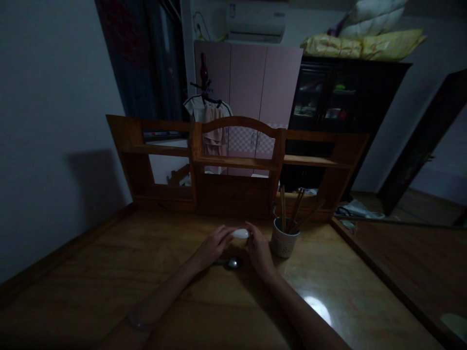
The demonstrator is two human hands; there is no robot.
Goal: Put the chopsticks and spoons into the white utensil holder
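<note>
A small white spoon (241, 234), smooth and oval at the end that shows, is held level between my two hands above the table. The fingers of my left hand (216, 243) are closed round its left end and hide that part. At its other end, the fingertips of my right hand (260, 248) pinch the tip. Below them a metal spoon (233, 263) lies on the wooden table, its shiny bowl to the right and its handle partly hidden by my left wrist. Right of my right hand stands a light utensil holder (283, 243) with several chopsticks (292, 214) leaning in it.
The wooden tabletop (146, 262) extends around both arms. Along its back edge rises a wooden shelf unit (237, 163). A wall (54, 146) borders the left side, and a raised wooden edge (379, 272) runs down the right. The room is dim.
</note>
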